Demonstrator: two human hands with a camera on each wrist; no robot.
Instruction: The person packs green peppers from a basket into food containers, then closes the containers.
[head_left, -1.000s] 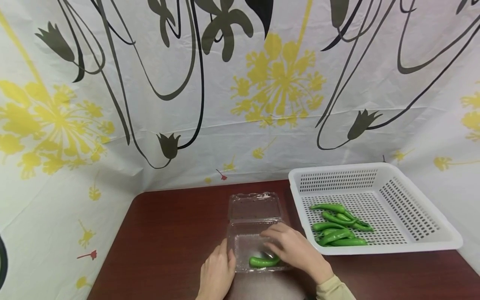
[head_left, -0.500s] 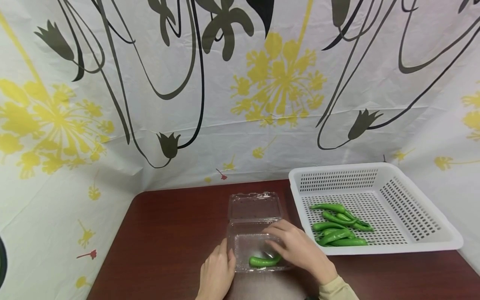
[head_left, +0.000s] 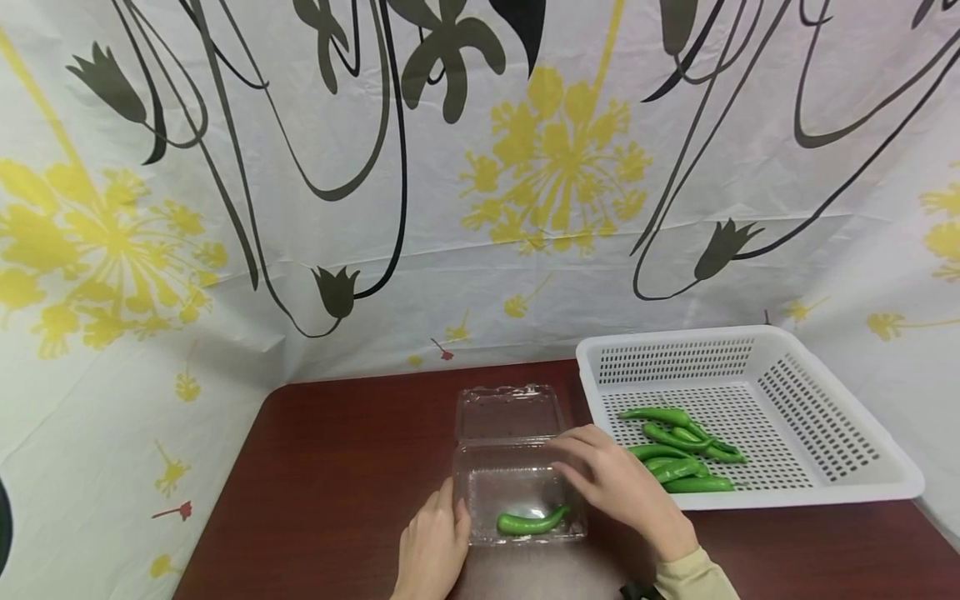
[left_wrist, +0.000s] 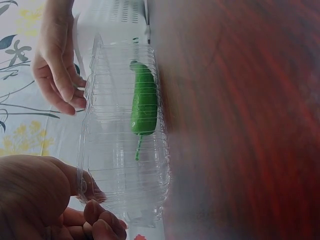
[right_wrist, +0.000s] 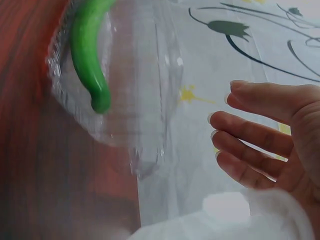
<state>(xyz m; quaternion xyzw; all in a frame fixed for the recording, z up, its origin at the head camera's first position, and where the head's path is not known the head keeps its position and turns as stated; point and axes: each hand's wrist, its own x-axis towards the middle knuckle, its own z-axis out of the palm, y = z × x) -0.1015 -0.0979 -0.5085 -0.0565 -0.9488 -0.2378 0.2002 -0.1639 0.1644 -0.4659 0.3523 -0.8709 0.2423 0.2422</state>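
A clear plastic clamshell container (head_left: pixel 487 492) lies on the table with its lid (head_left: pixel 510 414) folded back. One green chili pepper (head_left: pixel 531 522) rests inside, near the front wall; the left wrist view shows the chili pepper (left_wrist: pixel 144 102) through the plastic. My left hand (head_left: pixel 433 537) holds the container's left side, thumb at the rim and fingers outside, as the left hand (left_wrist: pixel 75 200) in its wrist view shows. Above the container's right edge is my right hand (head_left: pixel 618 483), its fingers loosely bent. Nothing is between the fingers of the right hand (right_wrist: pixel 270 135).
To the right stands a white perforated basket (head_left: pixel 832 450) with several green chili peppers (head_left: pixel 678 446) at its left side. The dark red table (head_left: pixel 337 475) meets a flower-patterned cloth (head_left: pixel 420 217) behind and at the sides.
My right hand has moved up and to the right, away from the chili pepper, whose tip now shows. The left hand and the container stay in place.
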